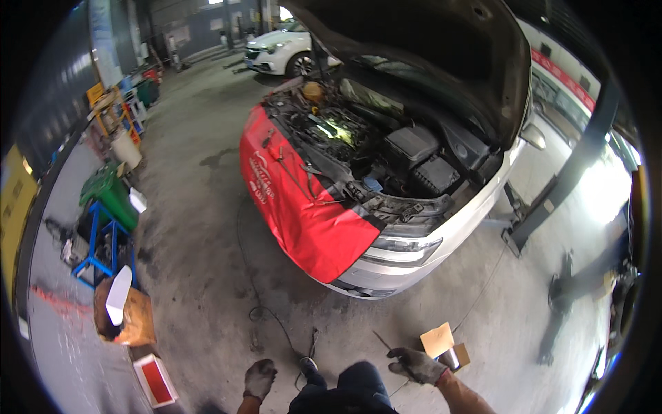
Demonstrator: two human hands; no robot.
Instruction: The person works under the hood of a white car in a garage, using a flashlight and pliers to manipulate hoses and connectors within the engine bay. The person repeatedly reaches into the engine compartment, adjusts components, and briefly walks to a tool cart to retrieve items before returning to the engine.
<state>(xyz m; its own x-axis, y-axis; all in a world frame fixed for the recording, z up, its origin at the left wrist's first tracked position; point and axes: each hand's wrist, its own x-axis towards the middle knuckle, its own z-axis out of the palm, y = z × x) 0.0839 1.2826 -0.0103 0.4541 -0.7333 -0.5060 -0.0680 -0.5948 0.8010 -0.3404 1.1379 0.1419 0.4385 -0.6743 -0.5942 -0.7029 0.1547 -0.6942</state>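
Note:
My left hand (260, 378), in a grey work glove, hangs at the lower middle with its fingers curled into a fist; nothing sticks out of it. My right hand (417, 364), gloved too, is closed on a thin dark rod (380, 339) that points up and left; its kind is too small to tell. An opened cardboard box (437, 340) appears right behind that hand. Ahead stands a white car (476, 217) with its hood (420, 41) raised. A red fender cover (303, 224) drapes over its front, with several long hand tools (293, 176) lying on it.
A cable (265, 314) runs across the floor near my feet. At left stand a blue metal rack (96, 238), a green bin (114, 196) and a brown carton (138, 321). A lift post (565, 179) rises right of the car. Another white car (279, 52) is parked behind.

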